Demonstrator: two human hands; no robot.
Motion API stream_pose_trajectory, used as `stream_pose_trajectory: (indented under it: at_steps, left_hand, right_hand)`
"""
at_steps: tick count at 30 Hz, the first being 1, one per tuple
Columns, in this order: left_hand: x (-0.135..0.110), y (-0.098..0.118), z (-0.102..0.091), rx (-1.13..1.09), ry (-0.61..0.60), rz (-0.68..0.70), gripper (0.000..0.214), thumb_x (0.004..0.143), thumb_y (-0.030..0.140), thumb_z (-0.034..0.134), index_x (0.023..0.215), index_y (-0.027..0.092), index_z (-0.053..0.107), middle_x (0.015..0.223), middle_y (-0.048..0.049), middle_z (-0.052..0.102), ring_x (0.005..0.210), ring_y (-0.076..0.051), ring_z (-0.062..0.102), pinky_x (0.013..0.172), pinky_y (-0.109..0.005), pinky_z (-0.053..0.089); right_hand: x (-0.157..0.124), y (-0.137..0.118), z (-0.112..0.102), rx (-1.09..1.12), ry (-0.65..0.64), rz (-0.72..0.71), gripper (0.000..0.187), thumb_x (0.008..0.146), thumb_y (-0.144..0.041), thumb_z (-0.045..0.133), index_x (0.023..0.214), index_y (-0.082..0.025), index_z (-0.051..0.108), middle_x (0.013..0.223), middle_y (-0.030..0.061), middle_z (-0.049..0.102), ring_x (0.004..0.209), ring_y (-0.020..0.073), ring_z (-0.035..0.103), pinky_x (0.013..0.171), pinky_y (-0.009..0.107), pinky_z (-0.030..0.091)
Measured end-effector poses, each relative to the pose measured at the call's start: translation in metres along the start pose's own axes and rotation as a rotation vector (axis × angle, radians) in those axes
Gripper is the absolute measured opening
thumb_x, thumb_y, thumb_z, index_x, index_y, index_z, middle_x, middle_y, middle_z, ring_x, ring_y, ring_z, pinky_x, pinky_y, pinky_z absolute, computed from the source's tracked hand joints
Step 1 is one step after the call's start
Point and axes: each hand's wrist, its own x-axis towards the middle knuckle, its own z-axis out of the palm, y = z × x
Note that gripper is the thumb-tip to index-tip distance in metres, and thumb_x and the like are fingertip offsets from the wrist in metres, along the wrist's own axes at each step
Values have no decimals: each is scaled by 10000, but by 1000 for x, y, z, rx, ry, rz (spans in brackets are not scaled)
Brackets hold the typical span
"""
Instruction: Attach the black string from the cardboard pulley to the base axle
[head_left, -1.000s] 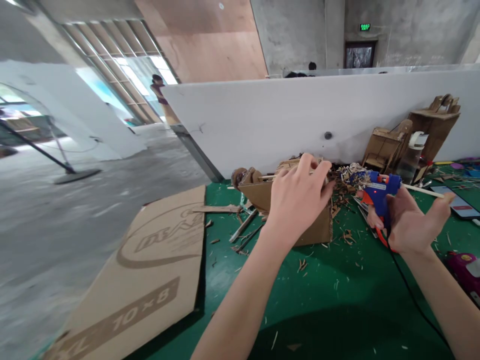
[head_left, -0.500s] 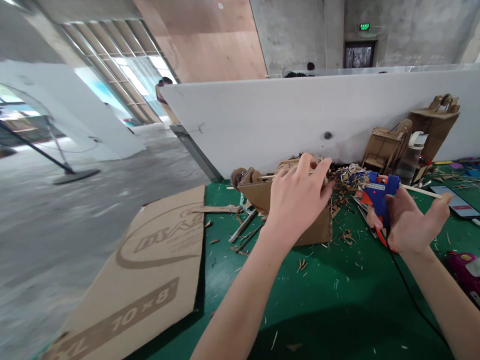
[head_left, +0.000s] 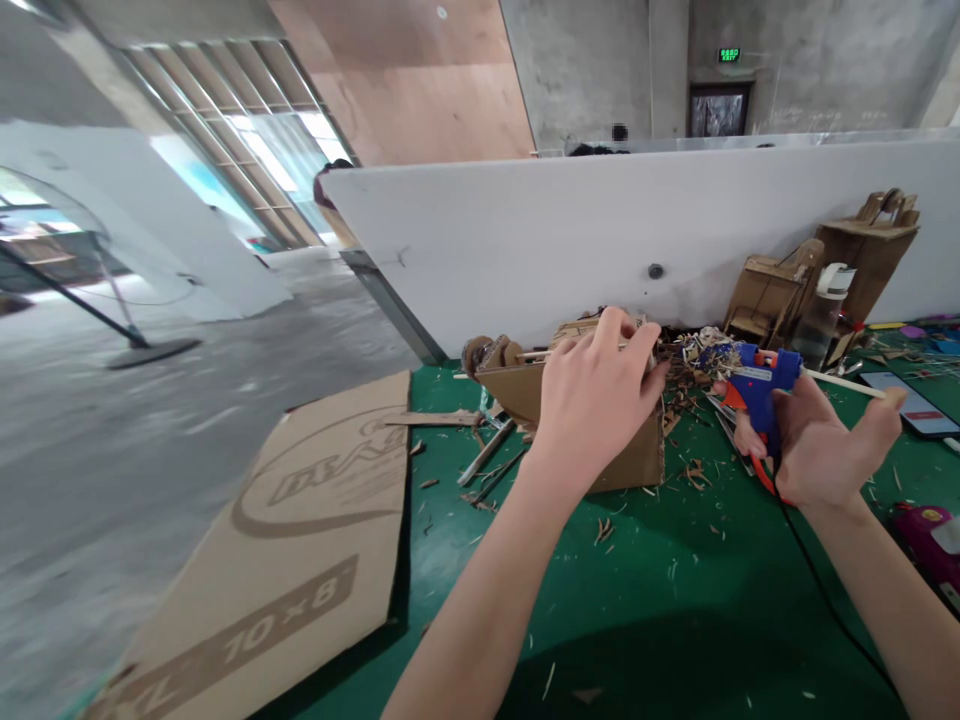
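Note:
In the head view my right hand (head_left: pixel 817 440) is wrapped round a blue hot glue gun (head_left: pixel 759 385) with an orange trigger. A pale glue stick (head_left: pixel 844 381) sticks out of its back, and my thumb presses on the stick's end. The gun's nozzle points left and is hidden in a tangle of shavings (head_left: pixel 709 352). My left hand (head_left: pixel 592 400) is closed over the top of a cardboard box (head_left: pixel 634 450), fingers arched; the fingertips' exact hold is hidden. At the box's left end are round cardboard discs (head_left: pixel 487 355) and a thin wooden stick (head_left: pixel 534 355).
A large cardboard sheet (head_left: pixel 322 520) overhangs the green table (head_left: pixel 645 610) at left. Scraps lie around the box. Cardboard models (head_left: pixel 862 255), a clear bottle (head_left: pixel 821 315), a phone (head_left: pixel 911 403) and a magenta tool (head_left: pixel 930 540) are at right. A white partition (head_left: pixel 525 240) stands behind.
Almost nothing differs. Both hands keep their places, with the glue gun in the same position; a person behind the partition's left end has shifted slightly.

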Motion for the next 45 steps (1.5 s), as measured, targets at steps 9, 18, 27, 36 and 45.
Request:
stream_pose_trajectory:
  at_steps: [9, 18, 27, 36, 45]
  left_hand:
    - [-1, 1, -1, -3, 12, -5, 225, 926, 318, 473, 1116, 215, 536, 1080, -71, 591, 783, -199, 623, 683, -346, 443]
    - [-1, 0, 1, 2, 13, 2, 192, 927, 324, 470, 1065, 229, 563, 1105, -65, 585, 766, -189, 622, 685, -343, 443]
    - [0, 0, 0, 14, 6, 3, 242, 927, 339, 466, 1114, 226, 570, 1127, -75, 589, 773, -196, 626, 691, -346, 445]
    - [0, 0, 1, -12, -6, -5, 249, 928, 335, 459, 1117, 226, 577, 1125, -87, 575, 789, -196, 619, 707, -351, 448]
    - [-1, 0, 0, -14, -5, -3, 229, 927, 330, 458, 1094, 222, 572, 1128, -94, 580, 786, -198, 622, 697, -354, 440]
  right_hand:
    - [-1, 4, -2, 0, 13, -10, 936, 671, -910, 175, 1093, -207, 628, 642, 50, 614, 403, 174, 465, 362, 320, 352]
    - [0, 2, 0, -10, 4, -6, 937, 667, -911, 160, 1053, -208, 643, 638, 53, 610, 395, 168, 451, 363, 321, 350]
    - [0, 0, 3, -23, 3, -15, 933, 666, -912, 183, 1063, -205, 645, 609, 44, 597, 389, 170, 442, 368, 322, 349]
    - [0, 1, 1, -19, 17, -1, 933, 651, -920, 207, 1012, -194, 669, 551, 37, 580, 379, 176, 453, 346, 319, 346]
    - [-1, 2, 1, -31, 60, -14, 922, 657, -915, 187, 1008, -211, 669, 567, 36, 593, 373, 171, 457, 344, 315, 334]
